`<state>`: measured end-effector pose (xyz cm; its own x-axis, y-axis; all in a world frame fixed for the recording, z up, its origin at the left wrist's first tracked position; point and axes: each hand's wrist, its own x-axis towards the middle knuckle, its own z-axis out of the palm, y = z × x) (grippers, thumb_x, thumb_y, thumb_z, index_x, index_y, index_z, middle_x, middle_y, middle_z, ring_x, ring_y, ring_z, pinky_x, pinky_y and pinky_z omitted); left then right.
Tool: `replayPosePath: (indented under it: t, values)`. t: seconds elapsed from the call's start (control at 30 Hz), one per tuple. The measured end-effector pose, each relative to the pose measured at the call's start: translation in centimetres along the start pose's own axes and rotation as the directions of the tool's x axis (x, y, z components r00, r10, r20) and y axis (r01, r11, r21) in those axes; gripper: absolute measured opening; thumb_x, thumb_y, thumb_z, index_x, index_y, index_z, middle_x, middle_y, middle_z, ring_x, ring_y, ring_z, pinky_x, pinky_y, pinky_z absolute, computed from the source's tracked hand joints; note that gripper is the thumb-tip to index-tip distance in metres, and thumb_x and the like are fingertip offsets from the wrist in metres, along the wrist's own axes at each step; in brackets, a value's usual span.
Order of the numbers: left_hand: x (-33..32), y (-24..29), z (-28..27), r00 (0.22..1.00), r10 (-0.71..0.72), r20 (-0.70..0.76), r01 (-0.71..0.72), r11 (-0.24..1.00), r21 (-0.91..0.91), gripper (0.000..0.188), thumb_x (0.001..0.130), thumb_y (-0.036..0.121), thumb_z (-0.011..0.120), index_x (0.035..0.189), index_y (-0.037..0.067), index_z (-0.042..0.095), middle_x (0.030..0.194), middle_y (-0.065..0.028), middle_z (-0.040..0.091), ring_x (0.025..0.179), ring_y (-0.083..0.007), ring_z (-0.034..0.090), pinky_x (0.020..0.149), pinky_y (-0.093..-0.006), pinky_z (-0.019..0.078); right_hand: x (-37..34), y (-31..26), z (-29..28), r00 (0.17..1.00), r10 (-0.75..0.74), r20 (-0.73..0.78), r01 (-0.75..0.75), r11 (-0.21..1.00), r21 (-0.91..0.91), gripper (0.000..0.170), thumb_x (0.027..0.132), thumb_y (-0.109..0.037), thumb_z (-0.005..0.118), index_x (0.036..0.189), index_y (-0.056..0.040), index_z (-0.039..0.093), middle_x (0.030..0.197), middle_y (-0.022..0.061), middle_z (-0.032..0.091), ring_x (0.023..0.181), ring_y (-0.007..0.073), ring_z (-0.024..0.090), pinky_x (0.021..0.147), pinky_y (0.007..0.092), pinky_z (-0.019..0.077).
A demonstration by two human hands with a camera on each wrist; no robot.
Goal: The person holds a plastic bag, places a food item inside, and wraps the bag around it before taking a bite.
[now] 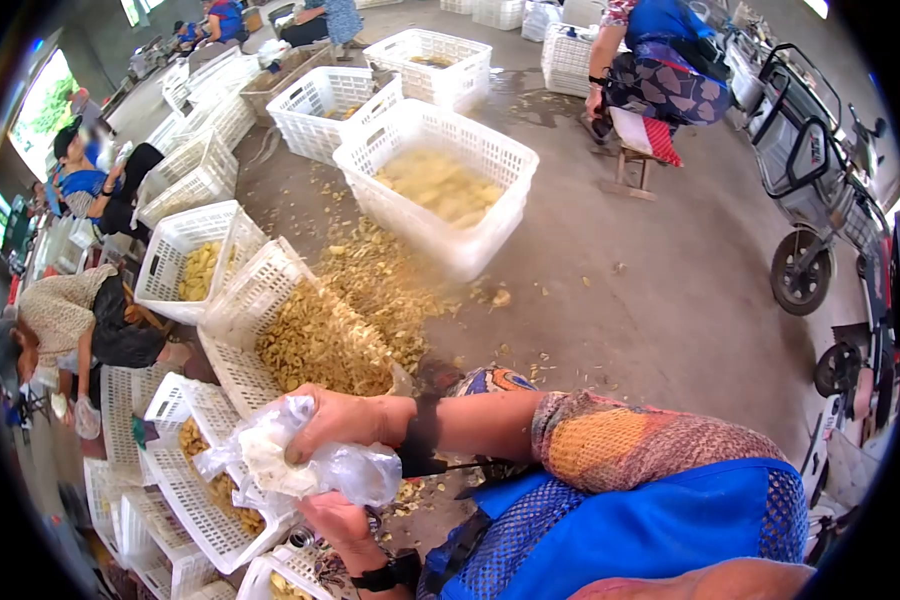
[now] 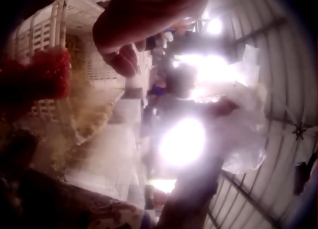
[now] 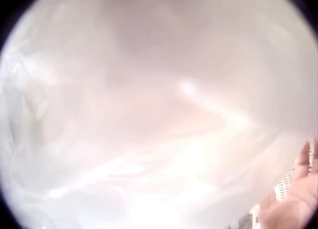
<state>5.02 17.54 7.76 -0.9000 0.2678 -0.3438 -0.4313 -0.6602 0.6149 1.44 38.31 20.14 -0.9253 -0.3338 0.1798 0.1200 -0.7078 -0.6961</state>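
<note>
In the head view my right hand (image 1: pixel 335 420) grips a crumpled clear plastic bag (image 1: pixel 370 475), its thumb pressed down on a white, cloth-like wad (image 1: pixel 275 465) among the folds. Just below is my left hand (image 1: pixel 338 522), partly hidden under the plastic, its fingers at the lower edge of the wad. The left wrist view shows that hand's fingers (image 2: pixel 124 62) loosely bent, with plastic (image 2: pixel 243 139) hanging to the right. Pale plastic (image 3: pixel 149 114) fills most of the right wrist view; the left hand (image 3: pixel 290 204) appears at its lower right corner with fingers apart.
A white crate (image 1: pixel 225 340) tipped on its side spills yellowish-brown pieces (image 1: pixel 370 290) onto the floor. Another crate (image 1: pixel 520 180) with pale yellow contents stands beyond. More crates (image 1: pixel 170 490) lie at the left. Several people sit around; a parked vehicle (image 1: pixel 800 250) is at the right.
</note>
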Motion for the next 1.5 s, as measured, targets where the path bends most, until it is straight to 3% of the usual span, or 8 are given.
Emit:
replayPosePath:
  t: [0.27, 0.6, 1.03, 1.2, 1.33, 1.37, 1.43, 1.5]
  values:
    - [-6.9, 0.7, 0.8, 0.963, 0.074, -0.258, -0.037, 0.989, 0.144, 0.073, 0.084, 0.065, 0.046, 0.121, 0.002, 0.042, 0.106, -0.009, 0.056, 0.094, -0.0215, 0.055, 0.079, -0.034, 0.0481, 0.3, 0.3, -0.2, 1.0, -0.025, -0.008, 0.025, 1.0, 0.006, 0.026, 0.072, -0.002, 0.068, 0.098, -0.001, 0.066, 0.083, 0.0018, 0.067, 0.071, 0.0085, 0.059, 0.067, 0.0244, 0.0482]
    - [1.8, 4.7, 5.4, 0.974, 0.12, 0.19, -0.123, 0.992, 0.006, 0.078, 0.083, 0.056, 0.054, 0.139, 0.007, 0.029, 0.139, -0.0114, 0.035, 0.127, -0.0299, 0.036, 0.106, -0.0442, 0.0321, 0.8, 0.8, 0.5, 0.998, 0.056, 0.001, -0.056, 0.998, 0.004, 0.031, 0.069, -0.001, 0.068, 0.1, 0.0005, 0.065, 0.084, 0.0033, 0.066, 0.072, 0.0098, 0.06, 0.068, 0.0245, 0.0482]
    - [2.8, 0.5, -1.3, 0.988, -0.111, 0.109, 0.121, 0.988, -0.095, 0.068, 0.091, 0.051, 0.045, 0.138, 0.005, 0.03, 0.134, -0.0135, 0.041, 0.122, -0.0293, 0.043, 0.098, -0.0443, 0.0426, 1.8, 1.3, 0.8, 0.994, 0.1, -0.047, -0.103, 0.993, -0.055, 0.024, 0.07, 0.0, 0.068, 0.094, -0.0018, 0.067, 0.082, 0.0002, 0.066, 0.073, 0.0083, 0.059, 0.068, 0.0252, 0.048]
    - [3.9, 2.0, 2.1, 0.972, 0.108, 0.21, -0.068, 0.979, -0.191, 0.052, 0.095, 0.032, 0.047, 0.137, 0.005, 0.034, 0.137, -0.0105, 0.042, 0.123, -0.0239, 0.044, 0.102, -0.0402, 0.0385, 2.6, 2.0, 0.1, 0.993, 0.073, -0.098, -0.08, 0.994, -0.075, 0.041, 0.071, 0.004, 0.064, 0.111, 0.0009, 0.06, 0.099, 0.0048, 0.066, 0.089, 0.013, 0.062, 0.082, 0.0284, 0.0495]
    - [2.6, 4.5, 3.4, 0.957, 0.096, 0.273, -0.063, 0.99, -0.128, 0.063, 0.093, 0.05, 0.04, 0.137, 0.006, 0.036, 0.136, -0.0109, 0.045, 0.124, -0.028, 0.045, 0.104, -0.044, 0.0356, 2.1, 2.1, 0.0, 0.995, -0.073, -0.07, 0.054, 0.968, -0.244, 0.045, 0.073, 0.006, 0.058, 0.118, 0.0022, 0.055, 0.104, 0.0068, 0.064, 0.092, 0.0144, 0.061, 0.083, 0.0281, 0.0487]
    - [2.7, 4.7, 2.7, 0.96, 0.049, 0.277, -0.018, 0.993, -0.115, 0.066, 0.091, 0.055, 0.039, 0.14, 0.01, 0.034, 0.139, -0.0089, 0.042, 0.126, -0.0275, 0.042, 0.107, -0.044, 0.0307, 2.1, 2.4, -0.2, 0.956, 0.193, -0.222, -0.198, 0.98, -0.002, 0.046, 0.074, 0.006, 0.057, 0.119, 0.0025, 0.054, 0.105, 0.0071, 0.064, 0.094, 0.0148, 0.061, 0.084, 0.0285, 0.0485]
    - [2.2, 5.7, 4.3, 0.964, 0.087, 0.249, -0.037, 0.98, -0.198, 0.058, 0.093, 0.041, 0.046, 0.129, -0.004, 0.042, 0.126, -0.0166, 0.052, 0.113, -0.0274, 0.054, 0.092, -0.0414, 0.0479, 2.3, 2.5, 0.3, 0.965, 0.168, -0.201, -0.177, 0.984, -0.025, 0.046, 0.075, 0.006, 0.055, 0.121, 0.0031, 0.052, 0.108, 0.0086, 0.062, 0.098, 0.0163, 0.06, 0.087, 0.0294, 0.0475]
    - [2.7, 6.2, 3.8, 0.938, 0.133, 0.321, -0.058, 0.971, -0.231, 0.053, 0.091, 0.034, 0.052, 0.127, -0.004, 0.042, 0.121, -0.016, 0.054, 0.108, -0.0266, 0.056, 0.089, -0.0411, 0.0495, 2.7, 2.5, 0.7, 0.983, 0.131, -0.128, -0.143, 0.986, -0.09, 0.045, 0.08, -0.001, 0.052, 0.124, 0.0042, 0.049, 0.115, 0.0104, 0.06, 0.101, 0.0181, 0.059, 0.09, 0.0308, 0.0464]
